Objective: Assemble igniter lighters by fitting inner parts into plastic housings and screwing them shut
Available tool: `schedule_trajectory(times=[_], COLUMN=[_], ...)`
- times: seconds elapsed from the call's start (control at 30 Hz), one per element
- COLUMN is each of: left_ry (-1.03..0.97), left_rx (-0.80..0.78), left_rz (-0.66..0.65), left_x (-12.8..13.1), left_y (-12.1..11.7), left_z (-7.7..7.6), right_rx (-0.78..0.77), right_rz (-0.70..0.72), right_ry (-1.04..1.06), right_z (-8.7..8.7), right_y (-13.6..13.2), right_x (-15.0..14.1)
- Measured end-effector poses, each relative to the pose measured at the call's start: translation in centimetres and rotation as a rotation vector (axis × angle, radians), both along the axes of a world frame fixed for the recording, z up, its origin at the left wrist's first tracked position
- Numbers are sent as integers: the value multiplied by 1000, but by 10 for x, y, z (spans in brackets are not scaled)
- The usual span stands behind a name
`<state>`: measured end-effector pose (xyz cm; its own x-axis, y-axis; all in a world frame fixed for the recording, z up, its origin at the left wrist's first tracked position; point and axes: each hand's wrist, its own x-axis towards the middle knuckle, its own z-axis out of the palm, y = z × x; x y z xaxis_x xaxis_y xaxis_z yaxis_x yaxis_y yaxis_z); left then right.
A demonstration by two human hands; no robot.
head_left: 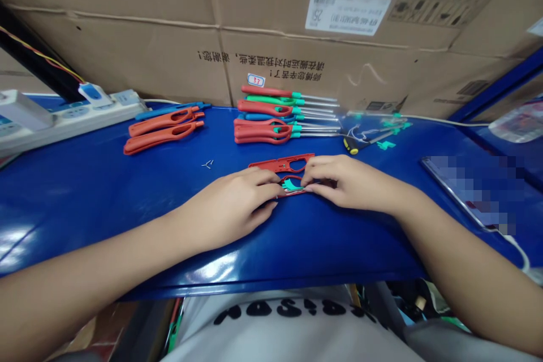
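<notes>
On the blue table, a red lighter handle half (pixel 299 192) lies between my hands, with a green trigger (pixel 292 184) set in it. My left hand (pixel 237 203) grips its left end, fingers curled over it. At the other end, my right hand (pixel 345 181) pinches the edge between thumb and fingers; the fingers hide what else may be held there. A second red handle half (pixel 271 165), lying flat with its inside up, is just behind; the right fingers cover its right end. A few small screws (pixel 207 164) lie to the left.
Several assembled long lighters (pixel 263 131) with metal necks are stacked at the back. Orange handle shells (pixel 163 136) lie back left beside a power strip (pixel 85 119). A yellow-black screwdriver (pixel 351 145), green parts (pixel 386 145) and a phone (pixel 466 192) are rightward. Cardboard boxes (pixel 169 51) wall the rear.
</notes>
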<state>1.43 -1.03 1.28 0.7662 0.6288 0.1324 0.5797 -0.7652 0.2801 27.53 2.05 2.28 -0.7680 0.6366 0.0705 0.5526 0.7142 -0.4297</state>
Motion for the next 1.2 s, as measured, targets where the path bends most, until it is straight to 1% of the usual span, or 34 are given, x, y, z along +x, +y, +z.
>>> schedule_trajectory(times=[0.23,0.3,0.43,0.5,0.57,0.7,0.8,0.93,1.1,1.2], left_ry=[-10,-21,-55,-60,-49,-1,66,94,49,44], left_rx=[5,-3,-28,-50,-51,20,21,-24,-78,-86], left_rz=[-4,-11,-18,-1,41,144,170,173,168,160], left_x=[-1,-1,-1,-1,-2,-6,-9,-10,-12,-13], left_y=[2,2,4,5,5,6,8,11,15,15], left_z=[-3,-3,0,2,7,17,21,21,17,16], right_rx=[23,27,71,36,-35,-137,-211,-292,-313,-316], right_rz=[3,-2,-81,-102,-100,-112,-161,-214,-231,-223], right_ry=[32,57,39,-13,-56,-82,-70,-63,-70,-62], right_z=[-1,2,11,14,15,10,7,4,2,4], right_y=[0,2,6,8,9,9,10,11,13,12], right_x=[-1,2,15,20,22,18,16,15,14,14])
